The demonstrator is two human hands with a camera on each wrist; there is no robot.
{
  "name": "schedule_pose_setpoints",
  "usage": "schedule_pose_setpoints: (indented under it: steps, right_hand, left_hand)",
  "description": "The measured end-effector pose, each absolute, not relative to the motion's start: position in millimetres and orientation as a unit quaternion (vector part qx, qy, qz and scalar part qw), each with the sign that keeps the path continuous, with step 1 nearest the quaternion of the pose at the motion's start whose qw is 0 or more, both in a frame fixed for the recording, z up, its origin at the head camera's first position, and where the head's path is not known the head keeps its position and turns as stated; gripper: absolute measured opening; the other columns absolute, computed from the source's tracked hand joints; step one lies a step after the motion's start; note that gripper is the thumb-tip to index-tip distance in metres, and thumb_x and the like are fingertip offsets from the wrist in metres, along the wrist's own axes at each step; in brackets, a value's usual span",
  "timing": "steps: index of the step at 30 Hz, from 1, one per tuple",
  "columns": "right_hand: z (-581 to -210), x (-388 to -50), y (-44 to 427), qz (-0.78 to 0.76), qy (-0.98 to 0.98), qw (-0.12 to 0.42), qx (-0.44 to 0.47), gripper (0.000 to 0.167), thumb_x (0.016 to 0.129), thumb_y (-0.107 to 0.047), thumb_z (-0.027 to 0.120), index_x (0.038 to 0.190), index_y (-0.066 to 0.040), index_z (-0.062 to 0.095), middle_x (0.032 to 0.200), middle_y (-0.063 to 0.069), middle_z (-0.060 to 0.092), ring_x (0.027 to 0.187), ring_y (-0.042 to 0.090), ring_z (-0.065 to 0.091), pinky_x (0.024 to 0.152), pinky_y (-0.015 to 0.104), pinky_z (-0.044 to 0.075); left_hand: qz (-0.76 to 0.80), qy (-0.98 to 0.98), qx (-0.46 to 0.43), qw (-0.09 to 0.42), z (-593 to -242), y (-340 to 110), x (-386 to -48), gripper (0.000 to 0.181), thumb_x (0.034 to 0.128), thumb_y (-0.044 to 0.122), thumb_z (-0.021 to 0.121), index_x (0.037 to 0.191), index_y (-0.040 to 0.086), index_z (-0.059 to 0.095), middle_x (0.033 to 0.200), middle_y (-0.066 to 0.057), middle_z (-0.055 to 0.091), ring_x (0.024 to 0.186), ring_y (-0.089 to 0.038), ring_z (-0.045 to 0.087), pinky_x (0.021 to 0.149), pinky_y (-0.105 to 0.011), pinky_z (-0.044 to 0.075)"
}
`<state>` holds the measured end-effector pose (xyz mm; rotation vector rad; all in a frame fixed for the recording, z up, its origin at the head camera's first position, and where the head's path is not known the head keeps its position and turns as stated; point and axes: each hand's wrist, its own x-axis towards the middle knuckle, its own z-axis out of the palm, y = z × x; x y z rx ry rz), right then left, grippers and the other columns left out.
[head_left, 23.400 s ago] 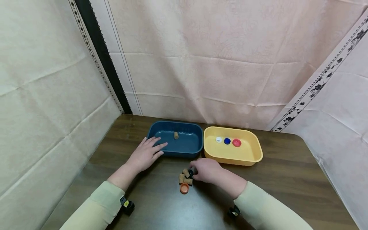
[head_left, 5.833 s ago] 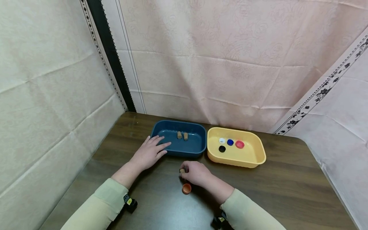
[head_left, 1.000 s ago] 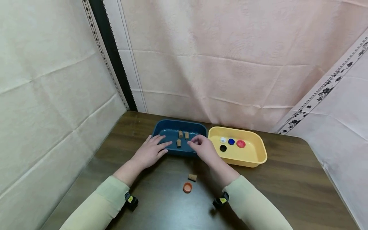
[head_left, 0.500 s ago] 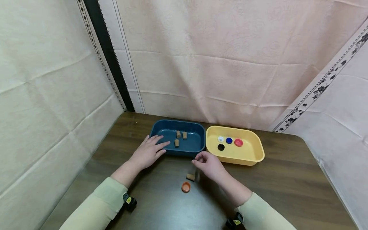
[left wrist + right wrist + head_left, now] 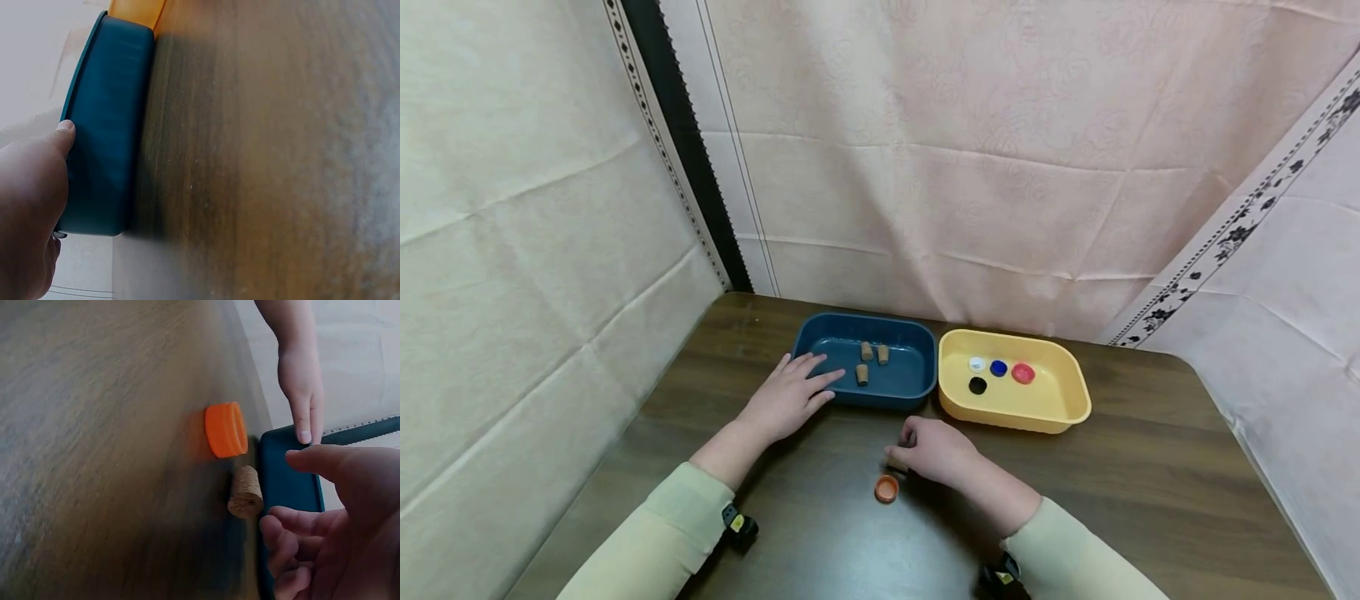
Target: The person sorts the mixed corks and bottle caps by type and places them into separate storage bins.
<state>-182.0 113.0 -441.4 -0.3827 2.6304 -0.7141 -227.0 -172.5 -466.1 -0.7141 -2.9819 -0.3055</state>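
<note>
My left hand (image 5: 786, 402) lies with spread, straight fingers over the near left rim of the blue tray (image 5: 880, 397); in the left wrist view its thumb (image 5: 65, 134) touches the rim. Three corks stand or lie in that tray, one of them a cork (image 5: 862, 375) nearest the front. My right hand (image 5: 934, 450) hovers low over another cork (image 5: 897, 466) on the table, partly covering it. In the right wrist view, thumb and fingers are apart and that cork (image 5: 245, 492) lies just beyond them, not held. Beside it sits an orange bottle cap (image 5: 886, 489).
A yellow tray (image 5: 1015, 419) adjoins the blue one on the right. It holds a white cap (image 5: 976, 364), a blue cap (image 5: 997, 368), a red cap (image 5: 1022, 373) and a black cap (image 5: 977, 385). Pale cloth hangs behind the wooden table (image 5: 1150, 467).
Earlier, several corks and a black cap lay around the orange cap; three corks are now in the blue tray and the black cap in the yellow. My right hand has moved from the blue tray down to the last cork.
</note>
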Motion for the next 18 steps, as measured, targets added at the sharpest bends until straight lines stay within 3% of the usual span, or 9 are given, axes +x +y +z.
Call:
schedule_pose_setpoints:
  steps: [10,18]
  right_hand:
    - [-451.3,-185.9,101.3,-0.172,0.954,0.204,-0.138,0.040,0.086,-0.055,0.069,0.098,-0.016,0.067,0.080,-0.002,0.061,0.072,0.018,0.054,0.064,0.035,0.048]
    - [-454.6,-184.1,97.0,-0.152,0.959,0.190,-0.148,0.031,0.088,-0.047,0.069,0.090,-0.017,0.064,0.074,-0.002,0.057,0.065,0.018,0.053,0.058,0.033,0.044]
  left_hand:
    - [-0.103,-0.967,-0.230,0.026,-464.2,-170.9,-225.6,0.048,0.1048,0.047,0.043,0.151,0.034,0.043,0.158,-0.008,0.035,0.148,-0.032,0.025,0.120,-0.055,0.010]
    - [-0.105,-0.967,-0.231,0.030,-463.6,-171.4,-224.7,0.047,0.1050,0.047,0.042,0.150,0.034,0.044,0.158,-0.008,0.035,0.147,-0.032,0.026,0.120,-0.055,0.010]
